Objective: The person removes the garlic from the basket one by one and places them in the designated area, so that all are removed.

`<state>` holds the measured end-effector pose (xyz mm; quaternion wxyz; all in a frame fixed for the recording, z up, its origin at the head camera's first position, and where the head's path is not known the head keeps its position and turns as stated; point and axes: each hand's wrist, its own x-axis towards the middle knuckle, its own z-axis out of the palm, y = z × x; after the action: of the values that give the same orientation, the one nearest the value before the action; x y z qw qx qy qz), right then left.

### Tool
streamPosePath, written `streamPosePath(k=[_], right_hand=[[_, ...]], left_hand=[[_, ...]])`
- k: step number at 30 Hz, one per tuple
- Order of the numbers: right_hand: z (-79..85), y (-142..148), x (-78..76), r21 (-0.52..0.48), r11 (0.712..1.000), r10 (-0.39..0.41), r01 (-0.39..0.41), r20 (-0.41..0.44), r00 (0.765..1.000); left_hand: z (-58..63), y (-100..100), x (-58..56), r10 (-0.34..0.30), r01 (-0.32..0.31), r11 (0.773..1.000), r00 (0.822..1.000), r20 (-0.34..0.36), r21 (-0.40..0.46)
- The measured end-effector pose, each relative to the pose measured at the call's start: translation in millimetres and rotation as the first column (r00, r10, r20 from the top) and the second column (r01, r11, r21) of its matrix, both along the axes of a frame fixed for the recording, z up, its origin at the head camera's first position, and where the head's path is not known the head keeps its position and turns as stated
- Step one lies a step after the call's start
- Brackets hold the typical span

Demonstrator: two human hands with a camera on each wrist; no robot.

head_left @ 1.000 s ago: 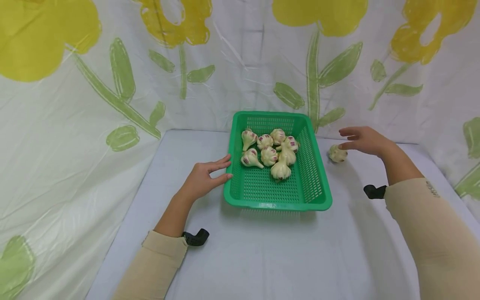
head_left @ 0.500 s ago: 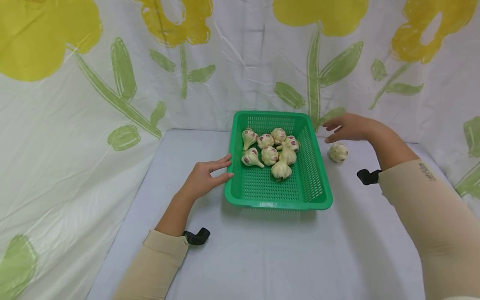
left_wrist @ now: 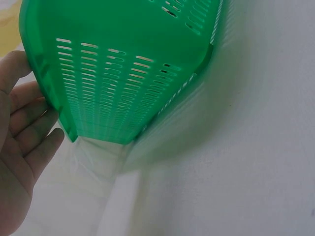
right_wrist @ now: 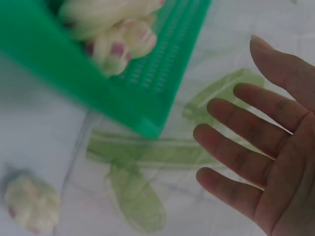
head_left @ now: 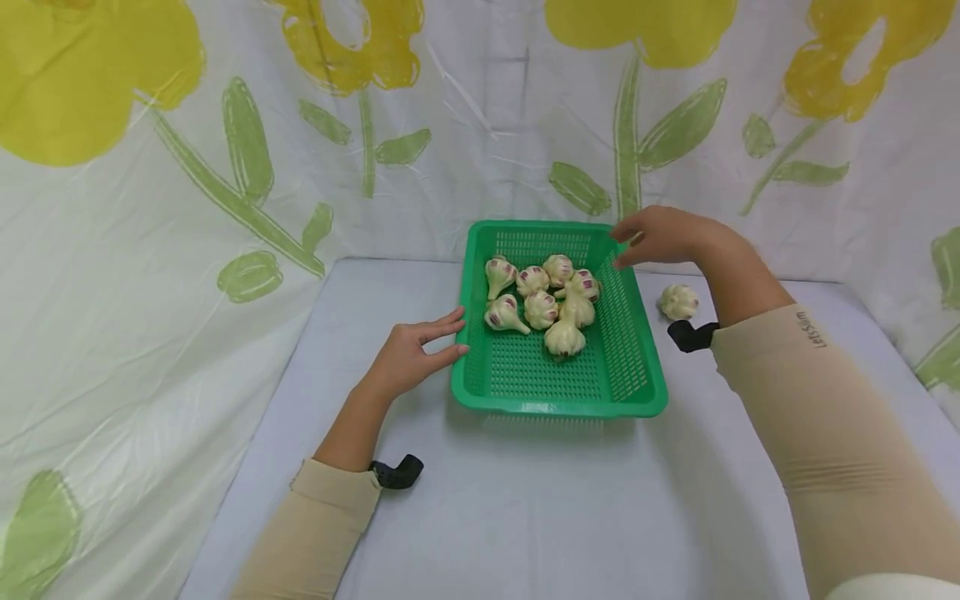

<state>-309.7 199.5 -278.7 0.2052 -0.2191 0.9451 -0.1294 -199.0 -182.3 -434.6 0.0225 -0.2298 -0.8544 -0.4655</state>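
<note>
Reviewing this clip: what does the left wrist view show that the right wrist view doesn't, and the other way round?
Only left wrist: the left hand, its fingers at the rim of the green basket, and that basket's slotted outer wall beside the hand.

Only right wrist: the right hand, spread and apart from the basket; garlic bulbs inside the basket; and a lone bulb outside it.

Both: parts of the basket, the white tabletop and the printed sheet.

Beige sleeves (head_left: 825,433), dark lettering (head_left: 811,329) on the right one, small black fittings (head_left: 400,472) at the cuffs (head_left: 337,496).
</note>
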Motion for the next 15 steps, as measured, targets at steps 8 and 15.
streamPosePath(k=[8, 15], right_hand=[[-14.7, -29, -3.2, -0.106, 0.994, 0.035, -0.031, 0.035, 0.999], [-37.8, -55, -8.5, -0.192, 0.98, 0.065, -0.052, 0.064, 0.996]], left_hand=[[2.0, -1, -0.1, -0.002, 0.002, 1.0, 1.0, 0.015, 0.003], [0.5, 0, -0.2, -0.007, 0.007, 1.0, 1.0, 0.005, 0.001]])
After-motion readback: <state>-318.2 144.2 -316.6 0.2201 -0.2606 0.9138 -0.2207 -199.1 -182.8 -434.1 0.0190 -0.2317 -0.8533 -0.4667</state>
